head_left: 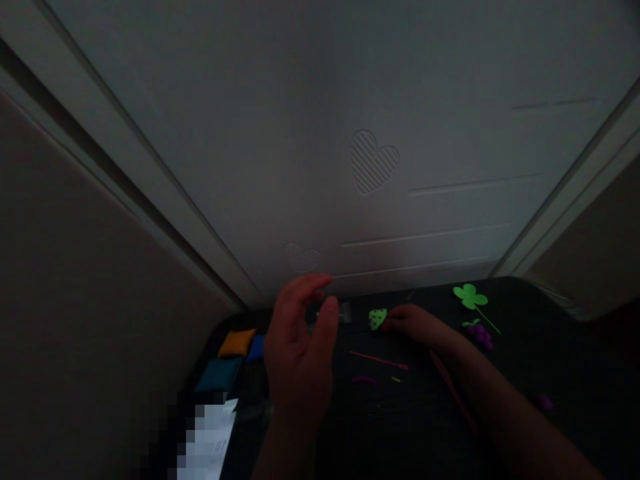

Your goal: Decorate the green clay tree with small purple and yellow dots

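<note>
My left hand (pixel 303 347) is raised over the dark table, empty, with its fingers curved and the thumb apart. At the back of the table my right hand (pixel 413 325) has its fingertips pinched at the edge of a small bright green piece with pinkish dots (pixel 377 319), which looks like modelling clay. A thin pink stick-like tool (pixel 379 360) lies in front of the hands. Close to it are a short purple strip (pixel 364 380) and a tiny yellow bit (pixel 396 379). Behind my left fingers a small clear bag (pixel 345 313) is partly hidden.
On the right lie a green four-leaf clover (pixel 469 297) with a stem, a purple grape-like cluster (pixel 481 335) and a purple lump (pixel 545 401). Orange (pixel 237 343), teal (pixel 219 375) and blue (pixel 256 348) packets sit left, near white paper (pixel 213 437). A white panel (pixel 310 133) rises behind.
</note>
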A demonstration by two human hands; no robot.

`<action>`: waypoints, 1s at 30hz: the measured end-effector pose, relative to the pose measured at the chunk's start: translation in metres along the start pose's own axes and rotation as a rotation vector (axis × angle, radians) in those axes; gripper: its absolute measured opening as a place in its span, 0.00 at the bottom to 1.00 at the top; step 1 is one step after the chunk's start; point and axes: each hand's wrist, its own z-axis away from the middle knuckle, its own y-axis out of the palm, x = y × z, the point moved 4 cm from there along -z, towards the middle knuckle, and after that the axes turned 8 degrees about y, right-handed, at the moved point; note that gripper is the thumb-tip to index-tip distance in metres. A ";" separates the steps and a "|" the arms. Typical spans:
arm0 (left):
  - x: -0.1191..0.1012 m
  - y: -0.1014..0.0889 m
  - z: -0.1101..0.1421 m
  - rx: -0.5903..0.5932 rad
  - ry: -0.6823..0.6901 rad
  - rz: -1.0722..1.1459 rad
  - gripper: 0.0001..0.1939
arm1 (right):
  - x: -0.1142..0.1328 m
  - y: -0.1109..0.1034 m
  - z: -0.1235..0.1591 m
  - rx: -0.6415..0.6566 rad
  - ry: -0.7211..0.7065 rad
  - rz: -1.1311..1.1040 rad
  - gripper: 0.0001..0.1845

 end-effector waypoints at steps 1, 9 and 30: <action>0.000 0.000 0.000 0.001 0.009 -0.003 0.11 | 0.001 0.000 0.000 -0.001 0.004 0.010 0.16; 0.000 0.001 0.000 0.012 0.000 0.027 0.11 | 0.001 -0.001 0.002 0.004 0.011 0.056 0.16; -0.008 0.005 -0.003 0.163 0.134 -0.110 0.08 | 0.008 -0.028 0.022 -0.129 0.026 0.258 0.15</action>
